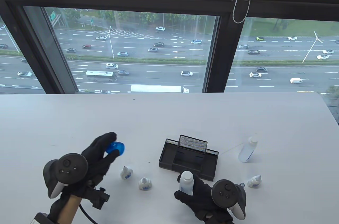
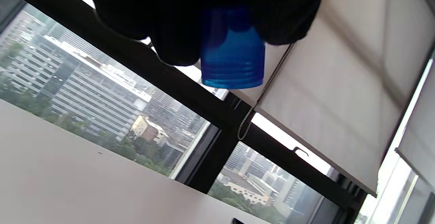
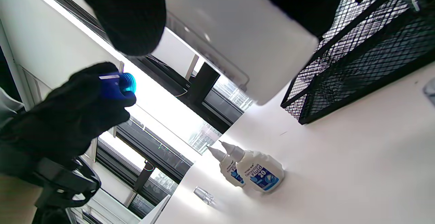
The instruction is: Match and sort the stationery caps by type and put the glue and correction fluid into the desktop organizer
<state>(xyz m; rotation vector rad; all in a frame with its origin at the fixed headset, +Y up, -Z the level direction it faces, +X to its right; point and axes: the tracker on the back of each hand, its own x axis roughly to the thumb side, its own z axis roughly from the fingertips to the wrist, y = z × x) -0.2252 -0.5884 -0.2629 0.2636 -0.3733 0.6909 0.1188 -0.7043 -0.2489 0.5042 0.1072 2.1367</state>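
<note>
The left hand point(image 1: 99, 155) pinches a translucent blue ribbed plastic cap point(image 1: 115, 148) between thumb and fingers, raised above the white worktop point(image 1: 79, 118), while the right hand point(image 1: 204, 197) is wrapped round an uncapped, milky-white plastic glue bottle point(image 1: 186, 181) held upright just in front of the black wire-mesh desktop organizer point(image 1: 189, 156). Cap and bottle are well apart, so the pairing looks about to happen, not finished. The organizer's compartments appear to hold nothing, which suggests the task is at an early stage. A second pale glue bottle point(image 1: 247, 149) lies on its side to the organizer's right. Two small white correction fluid bottles with blue labels point(image 1: 126, 173) stand between the hands, and a third of the same kind point(image 1: 254, 181) lies near the right hand; all show bare nozzles. A small clear cap point(image 3: 203, 195) rests on the worktop near the pair. By this reading, capping and loading all remain to be done.
</note>
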